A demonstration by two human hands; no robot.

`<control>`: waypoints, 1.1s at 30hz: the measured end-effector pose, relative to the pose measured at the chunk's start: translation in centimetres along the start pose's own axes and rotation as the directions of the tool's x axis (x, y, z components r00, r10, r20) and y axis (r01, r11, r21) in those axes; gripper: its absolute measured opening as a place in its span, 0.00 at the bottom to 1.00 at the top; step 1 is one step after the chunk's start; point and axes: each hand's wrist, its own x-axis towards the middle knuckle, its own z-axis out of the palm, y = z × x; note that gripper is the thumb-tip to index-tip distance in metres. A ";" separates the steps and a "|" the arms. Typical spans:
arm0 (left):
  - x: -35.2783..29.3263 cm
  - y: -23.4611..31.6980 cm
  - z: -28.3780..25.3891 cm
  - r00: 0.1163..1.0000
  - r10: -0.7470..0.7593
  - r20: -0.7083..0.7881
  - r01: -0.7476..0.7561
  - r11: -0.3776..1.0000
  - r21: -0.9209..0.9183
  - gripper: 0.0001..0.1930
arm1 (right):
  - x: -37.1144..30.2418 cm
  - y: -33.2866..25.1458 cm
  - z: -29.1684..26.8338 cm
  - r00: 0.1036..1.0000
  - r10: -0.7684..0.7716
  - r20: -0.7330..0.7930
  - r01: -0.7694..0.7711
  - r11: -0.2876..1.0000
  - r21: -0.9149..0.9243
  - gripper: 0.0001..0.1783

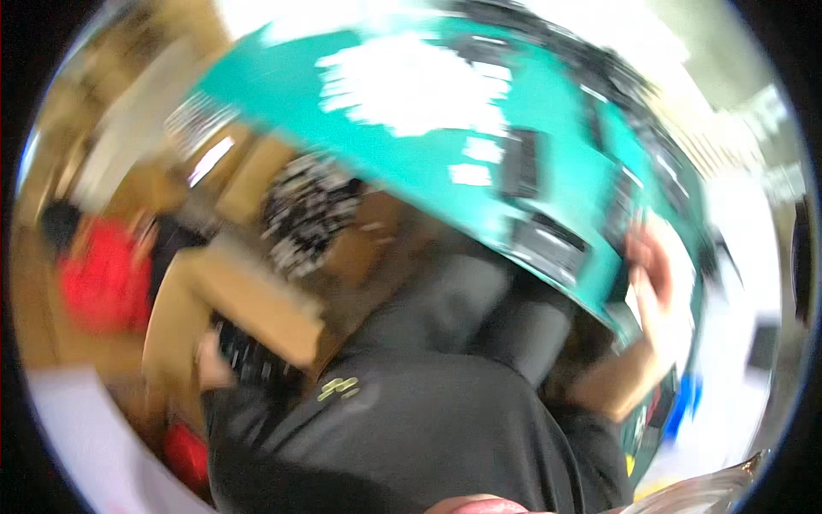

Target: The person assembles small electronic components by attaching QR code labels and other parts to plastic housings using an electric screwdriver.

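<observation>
The whole picture is smeared by fast motion. My right hand (652, 270) is raised at the near edge of a teal table (428, 171), with my forearm coming up from below right. A white blur sits against the hand; whether the hand holds it is unclear. My left hand (210, 360) is low on the left, touching or right beside dark objects (247, 355) at a brown cardboard box (248, 300). Its grip is too blurred to read. My black shirt (385, 428) fills the lower middle.
Flat black pieces (520, 163) and a white patch (411, 86) lie on the teal table. A black-and-white speckled heap (308, 210) sits in cardboard left of centre. A red shape (103, 274) is at far left, another red one (187, 454) lower down.
</observation>
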 end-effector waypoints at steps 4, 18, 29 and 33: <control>9.5 10.0 2.8 0.863 0.477 0.168 -0.474 0.878 -0.059 0.26 | -0.8 10.6 -12.9 0.629 -0.043 -0.776 -0.594 0.618 -0.515 0.26; 16.1 9.9 4.4 0.672 0.567 0.476 -0.637 0.771 -0.019 0.20 | -8.9 15.5 -13.2 0.647 0.543 -0.535 -0.624 0.780 0.038 0.43; 4.6 -7.1 5.9 0.957 0.065 -0.283 -0.064 0.998 0.012 0.11 | -6.0 5.9 -12.0 0.755 0.605 -0.254 -0.577 0.427 -0.696 0.30; 10.5 -14.4 6.6 0.504 -0.852 0.143 0.859 0.511 0.016 0.25 | 2.4 -7.3 -0.8 0.974 -0.115 0.195 0.216 0.733 -0.645 0.28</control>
